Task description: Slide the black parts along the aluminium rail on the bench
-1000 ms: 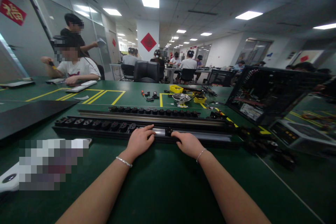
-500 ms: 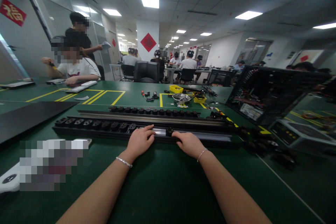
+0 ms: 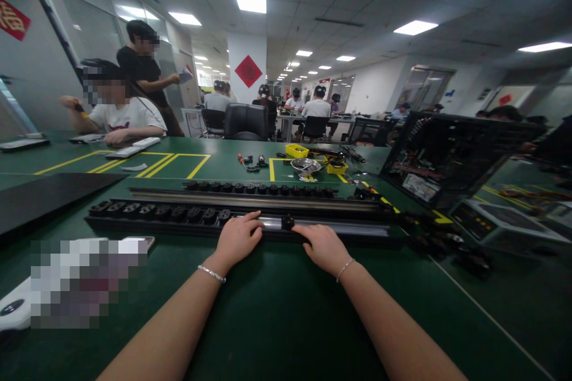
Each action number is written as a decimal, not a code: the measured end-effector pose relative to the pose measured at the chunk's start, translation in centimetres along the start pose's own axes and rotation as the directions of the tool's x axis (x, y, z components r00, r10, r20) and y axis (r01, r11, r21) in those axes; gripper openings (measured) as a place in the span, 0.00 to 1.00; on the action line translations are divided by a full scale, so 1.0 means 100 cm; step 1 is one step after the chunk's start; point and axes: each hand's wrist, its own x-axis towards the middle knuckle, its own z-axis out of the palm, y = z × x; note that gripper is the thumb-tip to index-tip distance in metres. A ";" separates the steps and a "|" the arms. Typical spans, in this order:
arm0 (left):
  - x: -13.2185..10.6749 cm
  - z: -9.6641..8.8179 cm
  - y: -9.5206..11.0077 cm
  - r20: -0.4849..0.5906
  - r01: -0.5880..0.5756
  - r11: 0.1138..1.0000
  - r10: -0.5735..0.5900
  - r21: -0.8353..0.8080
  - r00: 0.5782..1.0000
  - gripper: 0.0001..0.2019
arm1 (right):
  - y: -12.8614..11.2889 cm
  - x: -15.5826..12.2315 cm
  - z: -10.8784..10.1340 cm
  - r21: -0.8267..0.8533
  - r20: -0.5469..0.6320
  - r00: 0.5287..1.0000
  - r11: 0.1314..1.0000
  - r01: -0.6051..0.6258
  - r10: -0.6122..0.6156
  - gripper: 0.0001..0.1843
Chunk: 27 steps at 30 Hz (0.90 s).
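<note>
A long black power strip rail [image 3: 339, 230] lies across the green table in front of me, with a row of black socket modules [image 3: 147, 211] seated in its left half and a bare silvery channel to the right. My left hand [image 3: 236, 239] rests on the rail, fingers curled over its near edge and thumb along the channel. My right hand [image 3: 322, 246] grips the rail's near edge just right of it. A small black socket module [image 3: 288, 222] sits in the channel between my two hands. A second rail [image 3: 268, 197] with sockets lies parallel behind.
An open black computer case [image 3: 451, 155] stands at the right. Yellow bins [image 3: 298, 150], a metal bowl [image 3: 305, 165] and small tools lie at the table's far middle. A black panel [image 3: 40, 196] lies at the left. A seated person [image 3: 120, 113] and a standing person work at the far left.
My hands have barely moved on the rail. My head has tilted slightly. The standing person at the far left has stepped a little to the right.
</note>
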 end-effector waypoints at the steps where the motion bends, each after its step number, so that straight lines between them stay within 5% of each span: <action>1: 0.000 0.000 0.000 0.002 -0.001 1.000 0.001 0.006 1.000 0.16 | -0.001 -0.003 0.001 -0.005 -0.004 1.000 1.000 -0.014 0.014 0.28; 6: 0.000 0.002 -0.001 0.003 -0.003 1.000 0.003 0.012 1.000 0.16 | -0.006 -0.007 0.006 -0.025 -0.050 0.996 0.996 -0.081 0.080 0.30; 27: 0.000 0.000 -0.001 0.000 -0.017 1.000 0.017 0.019 1.000 0.16 | 0.010 -0.005 -0.004 0.001 0.006 1.000 1.000 -0.003 0.003 0.26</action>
